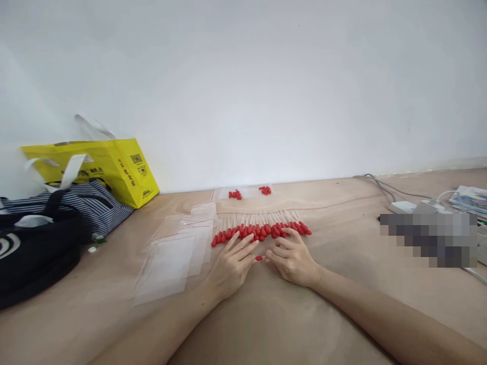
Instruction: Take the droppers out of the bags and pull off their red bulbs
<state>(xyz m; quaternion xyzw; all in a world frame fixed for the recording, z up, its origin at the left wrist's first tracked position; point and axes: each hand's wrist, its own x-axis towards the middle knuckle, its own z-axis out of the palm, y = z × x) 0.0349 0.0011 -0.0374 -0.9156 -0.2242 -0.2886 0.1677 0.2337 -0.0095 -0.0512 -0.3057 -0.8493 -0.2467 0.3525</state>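
Observation:
Between my two hands is one dropper (260,258) with a red rubber bulb and a clear tube. My left hand (234,263) pinches it at the bulb end, its other fingers stretched out. From the other side my right hand (293,259) has its fingers curled round the clear tube, hiding most of it. Just beyond my fingertips lies a row of several droppers (262,230), red bulbs towards me and thin clear tips pointing to the wall. My right index finger reaches over some of these bulbs.
Clear zip bags (171,266) lie overlapped left of the row. Two small groups of red bulbs (235,194) rest on a bag at the back. A yellow bag (129,172), a striped bag (99,208) and a black bag (38,258) stand left. Cables (380,187) and papers (472,198) lie right.

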